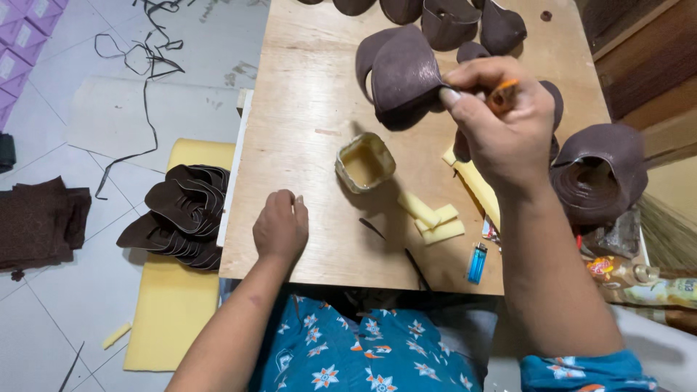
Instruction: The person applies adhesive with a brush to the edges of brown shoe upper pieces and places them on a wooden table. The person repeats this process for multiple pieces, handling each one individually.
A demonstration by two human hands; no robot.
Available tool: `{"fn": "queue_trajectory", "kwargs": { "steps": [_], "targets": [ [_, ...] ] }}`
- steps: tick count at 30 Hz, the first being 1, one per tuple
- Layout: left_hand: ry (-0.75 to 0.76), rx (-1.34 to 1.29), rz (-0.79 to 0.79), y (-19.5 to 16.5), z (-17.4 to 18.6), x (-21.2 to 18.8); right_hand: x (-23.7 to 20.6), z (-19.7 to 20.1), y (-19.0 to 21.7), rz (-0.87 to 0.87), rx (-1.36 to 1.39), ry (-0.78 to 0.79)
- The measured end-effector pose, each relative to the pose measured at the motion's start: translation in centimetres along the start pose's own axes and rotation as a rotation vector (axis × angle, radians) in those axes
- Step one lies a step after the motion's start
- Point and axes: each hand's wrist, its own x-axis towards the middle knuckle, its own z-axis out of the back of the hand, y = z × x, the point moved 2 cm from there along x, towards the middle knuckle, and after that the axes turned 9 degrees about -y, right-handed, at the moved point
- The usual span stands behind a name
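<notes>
Person sat at a low plywood board (305,145), head cam looking down.

Right hand (501,123): raised over the board at about 1 o'clock from the glue tub, fingers closed together around an orange-handled tool (504,93); the working end was hidden by the hand, so couldn't tell whether it's a brush. The thumb tip touched the edge of a curved dark brown leather piece (403,72), which sat on the board at 12 o'clock from the tub, arched up.

Left hand (279,226): resting on the board near its front edge, at 8 o'clock from the tub, fingers curled under into a loose fist, holding nothing visible.

Small square tub (364,162), yellowish glue inside, stood mid-board between both hands.

Around it:
- Yellow foam strips (434,218) lay at 4 o'clock from the tub, touching each other; a longer yellow strip (475,185) ran under the right wrist.
- Blue lighter (476,263) sat at the board's front edge, 5 o'clock.
- More brown leather pieces (450,22) lined the far edge at 12 to 1 o'clock; a larger curved one (602,170) sat at 3 o'clock, at the board's right edge.
- Stack of brown cut pieces (178,218) lay on a yellow foam sheet (170,305) on the floor, 9 o'clock, just beside the board.
- Folded brown material (40,221) lay further out at 9 o'clock, well apart.
- Black offcut strips (145,58) were scattered on the tiles at 10 to 11 o'clock.
</notes>
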Motion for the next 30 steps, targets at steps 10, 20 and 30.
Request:
{"fn": "queue_trajectory", "kwargs": {
  "steps": [10, 20, 30],
  "targets": [
    [0.058, 0.087, -0.058, -1.0, 0.0, 0.4, 13.3, -5.7, -10.8, -0.108, -0.333, 0.115],
    [0.121, 0.084, -0.015, -0.9, -0.2, 0.9, 15.8, -13.3, -21.0, 0.429, -0.758, 0.089],
    [0.201, 0.086, 0.024, -0.6, -0.5, 1.0, 12.4, -15.0, -25.1, 0.145, -1.012, 0.407]
  ]
}}
